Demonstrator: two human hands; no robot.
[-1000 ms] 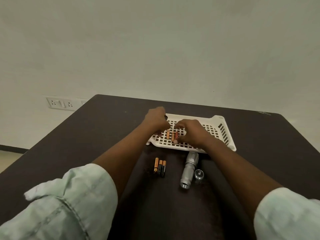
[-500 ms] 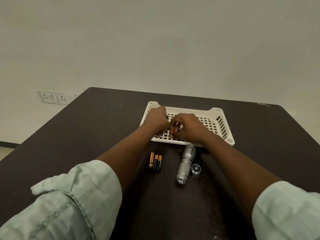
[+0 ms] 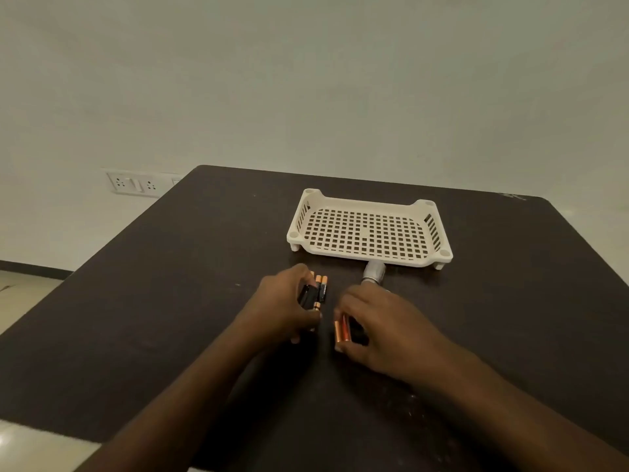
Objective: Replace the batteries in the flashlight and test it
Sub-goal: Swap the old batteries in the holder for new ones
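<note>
Left hand (image 3: pixel 284 303), fingers curled, over a cluster of black-and-copper batteries (image 3: pixel 315 291) on the dark table (image 3: pixel 170 301). Index finger and thumb close on the nearest cell of the cluster; the two cells on the hand's right side lie flat, copper ends pointing away from the person. Whether the gripped cell is lifted off the table or only touched cannot be told.

Right hand (image 3: pixel 377 330) just to the right of the left hand, a narrow gap between the two. Fingers curled around a second bunch of batteries (image 3: pixel 343 330), pinched between thumb below and fingertips above. Copper halves show on the hand's left side, black halves tucked under the fingers. Count looks like two or three; cannot be sure.

Flashlight (image 3: pixel 374 274), silver, lies on the table just beyond the right hand. Only its far end shows above the knuckles; the rest is hidden behind the hand. That end almost touches the near edge of the white perforated tray (image 3: pixel 371 255).

Tray stands on short feet well beyond both hands, nearer the right hand's side.

Wall socket plate (image 3: pixel 134 183) on the pale wall far to the left of the left hand, past the table edge.
</note>
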